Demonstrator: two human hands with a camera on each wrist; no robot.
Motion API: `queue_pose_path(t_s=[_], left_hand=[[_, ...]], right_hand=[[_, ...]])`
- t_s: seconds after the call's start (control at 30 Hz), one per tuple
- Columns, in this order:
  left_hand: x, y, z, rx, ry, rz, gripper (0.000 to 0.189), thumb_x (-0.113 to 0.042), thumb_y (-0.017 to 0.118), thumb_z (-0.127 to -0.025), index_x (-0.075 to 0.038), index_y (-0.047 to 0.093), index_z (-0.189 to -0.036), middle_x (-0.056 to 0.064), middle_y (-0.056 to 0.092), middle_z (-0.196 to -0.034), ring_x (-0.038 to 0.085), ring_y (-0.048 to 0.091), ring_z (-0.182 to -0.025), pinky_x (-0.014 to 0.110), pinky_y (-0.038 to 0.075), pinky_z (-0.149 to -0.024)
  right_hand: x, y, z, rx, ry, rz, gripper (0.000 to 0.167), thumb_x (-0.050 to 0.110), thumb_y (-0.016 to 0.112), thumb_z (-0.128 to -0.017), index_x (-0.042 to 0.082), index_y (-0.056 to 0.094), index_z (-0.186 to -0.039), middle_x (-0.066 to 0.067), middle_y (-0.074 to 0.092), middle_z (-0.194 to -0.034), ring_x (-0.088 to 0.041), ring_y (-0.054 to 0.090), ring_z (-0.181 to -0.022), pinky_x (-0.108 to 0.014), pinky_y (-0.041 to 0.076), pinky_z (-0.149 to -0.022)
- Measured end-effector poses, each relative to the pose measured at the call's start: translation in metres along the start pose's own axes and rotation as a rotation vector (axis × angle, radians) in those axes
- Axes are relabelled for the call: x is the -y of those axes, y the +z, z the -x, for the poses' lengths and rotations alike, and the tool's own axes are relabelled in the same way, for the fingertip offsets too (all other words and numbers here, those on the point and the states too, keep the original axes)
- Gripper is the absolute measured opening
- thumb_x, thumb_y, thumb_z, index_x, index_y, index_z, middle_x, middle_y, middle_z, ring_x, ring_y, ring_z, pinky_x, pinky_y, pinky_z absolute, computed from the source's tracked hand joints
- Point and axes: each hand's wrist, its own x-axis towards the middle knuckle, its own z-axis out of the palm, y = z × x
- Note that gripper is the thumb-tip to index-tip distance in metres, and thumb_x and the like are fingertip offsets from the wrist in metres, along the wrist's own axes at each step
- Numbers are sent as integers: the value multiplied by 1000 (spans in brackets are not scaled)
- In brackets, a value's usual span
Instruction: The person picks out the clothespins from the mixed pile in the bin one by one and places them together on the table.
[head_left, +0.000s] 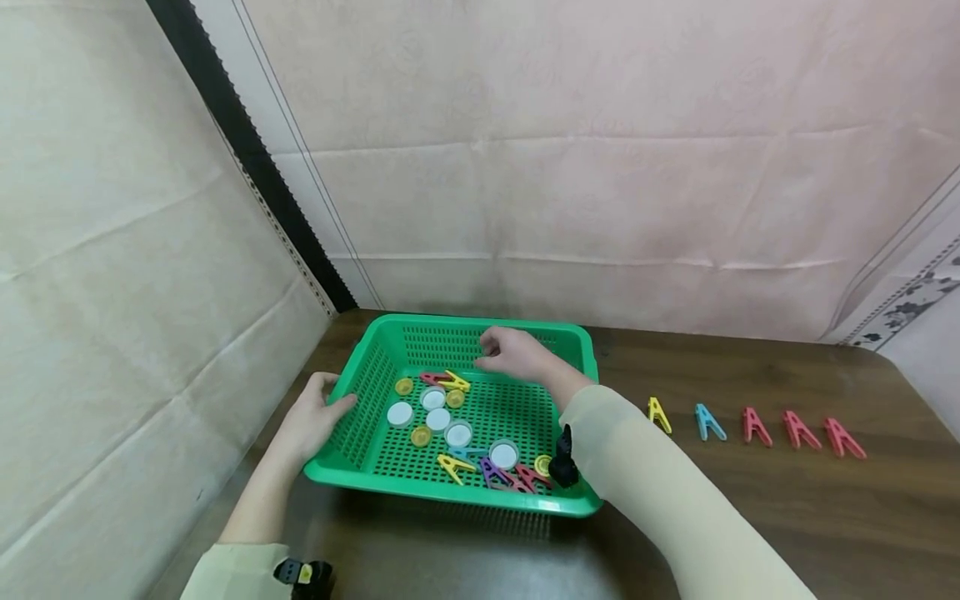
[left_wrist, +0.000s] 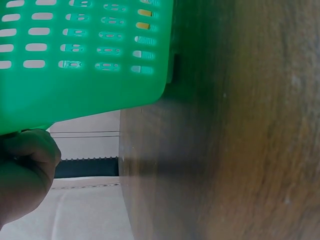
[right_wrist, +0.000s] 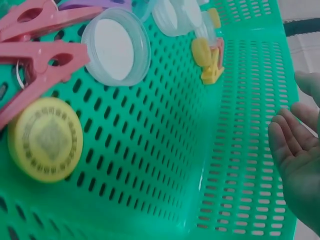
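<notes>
A green plastic basket (head_left: 487, 493) stands on the table. My left hand (head_left: 309, 421) grips its left rim, the thumb over the edge; in the left wrist view the fingers lie partly hidden under the rim. My right hand (head_left: 516, 354) hovers over the back of the basket. Its fingers are loosely bent, and the right wrist view shows nothing in them. Inside lie several clothespins, among them a yellow clothespin (head_left: 455, 468) and a purple clothespin (head_left: 491, 472). Among them are several clear round containers with white discs, such as a white-topped container (head_left: 504, 454), and yellow caps (right_wrist: 46, 140).
Right of the basket, a row of clothespins lies on the wooden table (head_left: 757, 508): a yellow clothespin (head_left: 658, 414), a blue clothespin (head_left: 708, 422) and three red ones, the last red clothespin (head_left: 843, 437) farthest right. Pale cloth (head_left: 570, 192) hangs behind and at the left.
</notes>
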Motion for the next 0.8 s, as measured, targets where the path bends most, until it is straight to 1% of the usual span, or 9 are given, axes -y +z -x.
queue_pose_path(t_s=[0.23,0.47,0.63,0.8], left_hand=[[1,0,1,7,1,18,56,-38,51,-95,-3,32,-134,19,50,-117,25,55,-90,34,45,-68],[-2,6,-1,0,20,23,52,-35,51,-96,-3,34,-133,18,51,-116,26,55,-91,36,45,-71],[-3,5,-1,-5,9,26,52,-35,52,-95,-3,34,-133,18,52,-113,25,55,-90,35,45,-70],[-2,1,0,-10,0,37,53,-35,52,-95,-3,33,-134,18,53,-110,23,58,-84,34,47,-67]], right_hand=[[1,18,-16,22,3,28,48,30,63,-90,6,51,-130,-8,57,-121,-21,54,-110,-38,45,-89],[1,27,-22,31,27,66,50,31,64,-90,6,51,-131,-10,56,-124,-23,53,-112,-39,44,-90],[6,37,-28,61,9,105,52,32,63,-90,5,49,-133,-11,55,-126,-24,52,-114,-38,44,-91],[11,44,-34,103,-12,149,55,34,62,-90,6,46,-135,-9,52,-130,-22,50,-118,-38,42,-93]])
